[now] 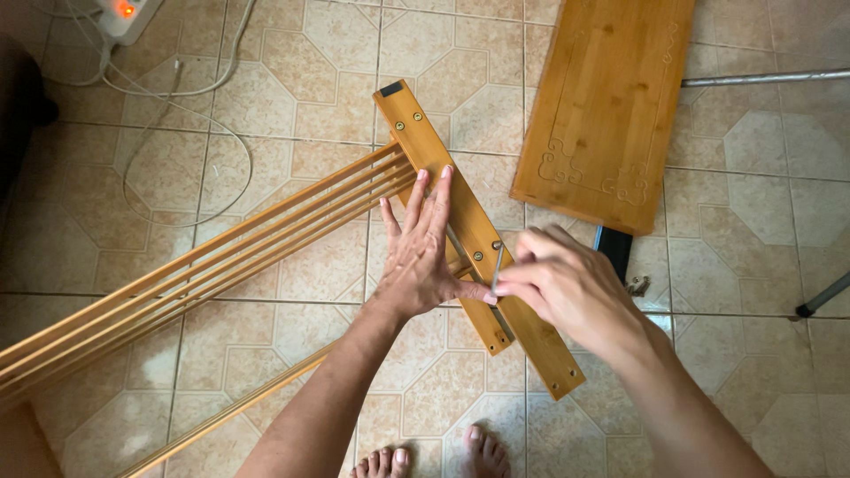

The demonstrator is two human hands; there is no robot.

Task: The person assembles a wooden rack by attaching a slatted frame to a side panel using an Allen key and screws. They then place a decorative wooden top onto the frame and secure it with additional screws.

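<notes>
My left hand (421, 252) lies flat, fingers spread, on a bamboo side rail (423, 137) that runs diagonally across the tiled floor. My right hand (562, 283) is closed on a thin metal hex key (498, 265), whose upper end stands on a screw in the rail. Several long bamboo slats (204, 261) join the rail at its upper part and stretch away to the lower left. A shorter bamboo piece (489, 329) lies along the rail under my hands.
A carved bamboo panel (611, 97) lies on the floor at the upper right, a black object (614, 250) at its lower edge. A white power strip (124, 16) and cables (190, 133) sit upper left. Metal poles (761, 78) cross at right. My bare feet (434, 458) show below.
</notes>
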